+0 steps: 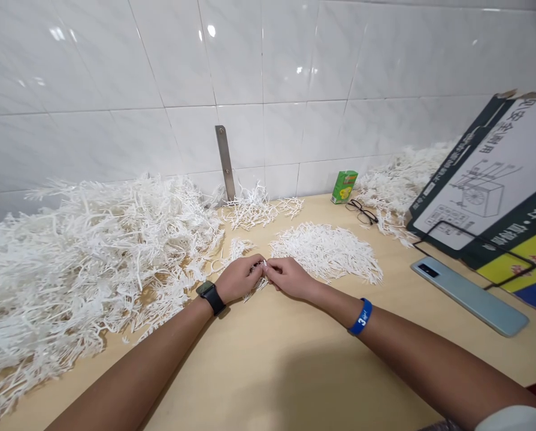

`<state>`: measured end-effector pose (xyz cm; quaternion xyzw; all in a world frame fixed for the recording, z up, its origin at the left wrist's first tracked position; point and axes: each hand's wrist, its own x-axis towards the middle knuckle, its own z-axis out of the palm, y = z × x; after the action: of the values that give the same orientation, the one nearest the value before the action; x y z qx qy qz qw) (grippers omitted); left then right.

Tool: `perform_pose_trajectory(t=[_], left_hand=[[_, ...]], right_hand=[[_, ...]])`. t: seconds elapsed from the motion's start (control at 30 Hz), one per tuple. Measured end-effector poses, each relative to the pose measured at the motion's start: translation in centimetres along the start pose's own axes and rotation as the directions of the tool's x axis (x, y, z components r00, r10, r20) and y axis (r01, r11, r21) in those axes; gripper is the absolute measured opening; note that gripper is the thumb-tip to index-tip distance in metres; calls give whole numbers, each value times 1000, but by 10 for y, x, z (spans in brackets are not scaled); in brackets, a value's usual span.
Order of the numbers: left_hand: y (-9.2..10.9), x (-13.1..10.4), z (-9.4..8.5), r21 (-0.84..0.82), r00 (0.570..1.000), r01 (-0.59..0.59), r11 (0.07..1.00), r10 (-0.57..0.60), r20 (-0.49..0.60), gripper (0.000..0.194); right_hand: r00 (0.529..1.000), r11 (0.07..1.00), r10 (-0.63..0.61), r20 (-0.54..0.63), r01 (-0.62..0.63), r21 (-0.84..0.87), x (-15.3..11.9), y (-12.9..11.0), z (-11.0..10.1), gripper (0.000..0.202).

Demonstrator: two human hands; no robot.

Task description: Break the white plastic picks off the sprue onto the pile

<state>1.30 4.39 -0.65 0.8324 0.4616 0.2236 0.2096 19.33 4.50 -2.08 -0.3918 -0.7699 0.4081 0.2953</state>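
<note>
My left hand (239,279) and my right hand (290,277) meet over the table, fingertips pinched together. Between them is a small white plastic branched piece (265,264), mostly hidden by the fingers. A few white sprigs (248,295) show just under my left hand. Right behind my right hand spreads a flat heap of short, loose white strips (326,251). To the left lies a large tangled mound of white branching strands (101,251), reaching close to my left wrist. Another small white cluster (238,246) sits just behind my left hand.
Against the tiled wall (236,66) stand a metal bracket (225,161) and a green box (344,187). Glasses (362,212), more white strands (397,179), a pale blue phone (469,296) and a large printed carton (492,185) occupy the right. Further strands (250,209) lie by the bracket.
</note>
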Motion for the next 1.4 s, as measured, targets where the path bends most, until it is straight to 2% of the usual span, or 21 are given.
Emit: perform_pose_trajectory(t=[0.3, 0.53, 0.73, 0.83, 1.03, 1.4], left_hand=[[1, -1, -1, -111, 993, -29, 993, 17, -113, 27], [1, -1, -1, -92, 995, -17, 996, 8, -102, 28], [3, -1, -1, -9, 979, -135, 991, 132, -155, 24], [3, 0, -1, -31, 967, -174, 984, 165, -194, 23], [1, 0, 1, -90, 988, -80, 993, 67, -140, 23], [-6, 3, 2, -170, 995, -29, 985, 13, -97, 27]], right_hand=[[1000, 1000, 4, -6, -3, 30, -1, -3, -1, 36], [1000, 1000, 8, 8, -8, 26, 0, -3, -2, 36], [1000, 1000, -16, -17, 16, -14, -1, -3, 0, 33], [1000, 1000, 2, -25, -2, -18, 0, -4, 0, 33], [999, 999, -20, -44, 17, -50, -1, -7, 0, 31], [998, 998, -41, -49, 39, -55, -1, -6, 0, 29]])
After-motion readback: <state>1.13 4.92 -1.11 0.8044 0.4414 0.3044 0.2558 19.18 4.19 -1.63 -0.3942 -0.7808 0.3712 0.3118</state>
